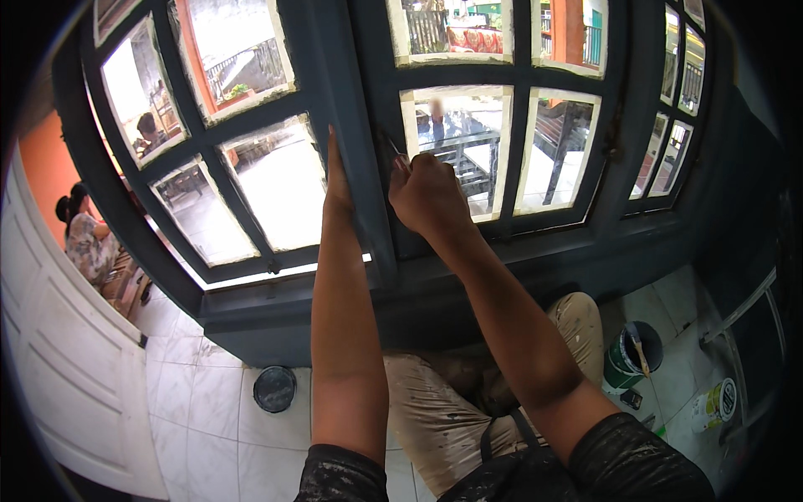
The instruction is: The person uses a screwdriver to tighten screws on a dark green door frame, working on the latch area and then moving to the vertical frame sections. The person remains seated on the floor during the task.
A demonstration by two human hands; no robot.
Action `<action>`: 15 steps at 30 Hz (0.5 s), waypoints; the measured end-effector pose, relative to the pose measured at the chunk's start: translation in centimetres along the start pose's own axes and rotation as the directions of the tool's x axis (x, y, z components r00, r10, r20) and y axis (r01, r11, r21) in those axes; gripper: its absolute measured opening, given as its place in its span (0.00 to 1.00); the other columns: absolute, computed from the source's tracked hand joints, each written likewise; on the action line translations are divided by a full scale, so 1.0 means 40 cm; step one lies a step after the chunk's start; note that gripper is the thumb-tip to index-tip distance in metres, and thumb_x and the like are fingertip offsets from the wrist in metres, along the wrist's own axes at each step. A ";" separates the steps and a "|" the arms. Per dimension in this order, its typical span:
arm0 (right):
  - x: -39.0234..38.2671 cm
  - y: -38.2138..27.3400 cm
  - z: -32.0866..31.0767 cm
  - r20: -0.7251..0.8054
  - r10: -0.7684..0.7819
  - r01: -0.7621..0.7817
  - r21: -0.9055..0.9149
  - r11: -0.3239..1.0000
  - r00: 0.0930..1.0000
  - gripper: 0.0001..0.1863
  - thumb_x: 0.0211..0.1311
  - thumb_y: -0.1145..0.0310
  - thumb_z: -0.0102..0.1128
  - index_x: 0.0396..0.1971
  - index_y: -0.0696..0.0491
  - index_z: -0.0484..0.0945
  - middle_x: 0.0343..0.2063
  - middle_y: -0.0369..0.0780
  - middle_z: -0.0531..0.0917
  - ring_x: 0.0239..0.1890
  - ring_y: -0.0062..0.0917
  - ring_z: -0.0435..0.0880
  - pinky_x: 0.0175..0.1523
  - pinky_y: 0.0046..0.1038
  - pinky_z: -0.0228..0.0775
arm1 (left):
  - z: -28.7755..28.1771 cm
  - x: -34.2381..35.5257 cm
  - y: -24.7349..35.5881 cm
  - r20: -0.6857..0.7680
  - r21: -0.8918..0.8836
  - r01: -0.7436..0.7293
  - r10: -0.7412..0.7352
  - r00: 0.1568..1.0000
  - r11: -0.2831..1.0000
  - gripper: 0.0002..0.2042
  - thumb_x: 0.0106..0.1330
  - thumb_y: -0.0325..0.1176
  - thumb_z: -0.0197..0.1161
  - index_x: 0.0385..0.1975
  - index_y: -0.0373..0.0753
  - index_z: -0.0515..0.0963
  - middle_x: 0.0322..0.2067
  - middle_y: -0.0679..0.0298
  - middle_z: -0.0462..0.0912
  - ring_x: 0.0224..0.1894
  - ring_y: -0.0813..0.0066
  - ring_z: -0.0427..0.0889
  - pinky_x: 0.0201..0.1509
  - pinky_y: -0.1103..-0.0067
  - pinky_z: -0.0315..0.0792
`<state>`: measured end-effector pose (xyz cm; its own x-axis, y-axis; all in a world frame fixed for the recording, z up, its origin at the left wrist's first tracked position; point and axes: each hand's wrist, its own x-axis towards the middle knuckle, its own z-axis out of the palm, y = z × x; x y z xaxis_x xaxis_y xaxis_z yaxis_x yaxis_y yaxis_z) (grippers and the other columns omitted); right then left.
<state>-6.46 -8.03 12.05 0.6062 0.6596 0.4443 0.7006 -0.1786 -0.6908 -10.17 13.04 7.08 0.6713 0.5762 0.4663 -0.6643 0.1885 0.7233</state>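
Observation:
My left hand [337, 180] rests edge-on along the upright of the dark blue-grey window frame [355, 109], its fingers stretched upward and holding nothing. To its right, my right hand [428, 194] is closed on a slim tool [396, 147] that points up and left at the frame beside a glass pane. The tool's tip is small and dark, so its exact kind does not show. Whitish tape or paint borders the glass panes [456, 125] in front of me. Paint-spotted trousers [435, 418] cover my bent legs below.
A dark round tub [274, 389] sits on the tiled floor at left. At right stand a green paint bucket [620, 364] with a paintbrush [640, 351] across its rim and a white tub [713, 406]. A white door [71, 351] and a seated person [86, 238] are farther left.

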 end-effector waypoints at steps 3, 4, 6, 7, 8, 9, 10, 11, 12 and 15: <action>0.001 -0.004 -0.011 0.047 0.032 -0.032 0.004 0.999 0.998 0.22 0.73 0.61 0.53 0.39 0.69 0.82 0.36 0.64 0.86 0.45 0.58 0.87 0.53 0.49 0.80 | -0.018 0.008 0.002 -0.003 0.023 0.024 -0.024 1.000 0.999 0.39 0.72 0.73 0.44 0.57 0.39 0.80 0.46 0.58 0.86 0.46 0.67 0.85 0.50 0.73 0.81; 0.001 -0.004 -0.011 0.065 0.038 -0.038 0.000 0.999 0.997 0.21 0.72 0.62 0.53 0.40 0.69 0.81 0.37 0.64 0.86 0.45 0.58 0.87 0.53 0.49 0.81 | -0.017 0.008 0.003 -0.034 0.029 0.024 -0.023 0.999 0.999 0.40 0.72 0.73 0.44 0.57 0.39 0.80 0.46 0.58 0.86 0.46 0.67 0.85 0.50 0.73 0.81; 0.004 0.006 -0.006 0.052 0.032 -0.032 0.002 0.999 0.998 0.21 0.72 0.62 0.53 0.40 0.69 0.82 0.37 0.64 0.86 0.46 0.58 0.87 0.53 0.49 0.81 | -0.010 0.004 -0.002 -0.047 0.038 0.023 -0.021 0.999 0.999 0.40 0.72 0.73 0.44 0.58 0.39 0.80 0.47 0.58 0.86 0.46 0.67 0.85 0.50 0.73 0.82; 0.006 0.010 -0.004 0.046 0.030 -0.030 0.002 1.000 0.999 0.21 0.72 0.61 0.52 0.40 0.69 0.82 0.37 0.64 0.86 0.46 0.58 0.87 0.54 0.49 0.81 | -0.006 0.004 -0.004 -0.030 0.046 0.017 -0.015 0.999 0.999 0.40 0.72 0.73 0.44 0.58 0.39 0.80 0.47 0.58 0.86 0.46 0.67 0.86 0.51 0.73 0.82; 0.006 0.007 -0.008 0.068 0.041 -0.042 0.017 0.999 0.997 0.22 0.72 0.61 0.52 0.40 0.69 0.82 0.37 0.64 0.86 0.46 0.58 0.87 0.54 0.49 0.80 | -0.006 0.003 -0.003 -0.015 0.056 0.009 -0.008 1.000 0.998 0.40 0.72 0.74 0.44 0.58 0.39 0.80 0.47 0.58 0.86 0.46 0.67 0.86 0.51 0.73 0.82; 0.005 -0.002 -0.019 0.090 0.052 -0.055 0.031 0.998 0.995 0.22 0.73 0.61 0.52 0.41 0.69 0.82 0.37 0.64 0.86 0.46 0.58 0.87 0.54 0.49 0.80 | -0.007 0.002 -0.002 -0.028 0.045 0.017 -0.015 1.000 0.999 0.40 0.72 0.73 0.44 0.59 0.38 0.79 0.47 0.57 0.86 0.47 0.65 0.85 0.53 0.71 0.81; 0.003 -0.005 -0.023 0.112 0.064 -0.069 0.044 0.997 0.992 0.22 0.73 0.60 0.52 0.41 0.69 0.82 0.37 0.64 0.86 0.46 0.58 0.87 0.55 0.49 0.80 | -0.007 0.001 -0.001 -0.040 0.034 0.024 -0.023 0.999 0.999 0.40 0.73 0.72 0.43 0.60 0.38 0.78 0.48 0.56 0.85 0.47 0.63 0.85 0.54 0.69 0.81; 0.003 -0.005 -0.024 0.106 0.067 -0.073 0.058 0.996 0.992 0.22 0.73 0.60 0.52 0.42 0.69 0.82 0.38 0.64 0.86 0.47 0.58 0.87 0.55 0.49 0.80 | -0.007 0.004 -0.001 -0.049 0.023 0.028 -0.027 0.998 0.999 0.39 0.73 0.71 0.43 0.61 0.38 0.77 0.49 0.55 0.85 0.48 0.60 0.85 0.56 0.67 0.80; 0.002 -0.005 -0.024 0.100 0.070 -0.077 0.071 0.994 0.993 0.22 0.73 0.60 0.52 0.42 0.69 0.82 0.39 0.63 0.86 0.47 0.58 0.87 0.55 0.50 0.80 | -0.008 0.005 -0.001 -0.047 0.017 0.028 -0.028 0.999 0.999 0.40 0.73 0.71 0.43 0.62 0.38 0.76 0.50 0.55 0.85 0.49 0.60 0.85 0.57 0.66 0.80; 0.001 -0.011 -0.033 0.101 0.079 -0.085 0.059 0.995 0.992 0.22 0.73 0.60 0.52 0.43 0.68 0.82 0.40 0.63 0.86 0.48 0.57 0.87 0.56 0.49 0.79 | -0.002 0.001 0.000 -0.044 0.016 0.032 -0.032 0.999 0.999 0.40 0.73 0.72 0.43 0.64 0.38 0.75 0.53 0.54 0.84 0.51 0.60 0.85 0.59 0.66 0.80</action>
<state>-6.23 -8.86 13.11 0.6186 0.7137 0.3285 0.6232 -0.1911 -0.7584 -10.17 13.12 7.04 0.6766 0.6047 0.4202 -0.6368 0.1940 0.7462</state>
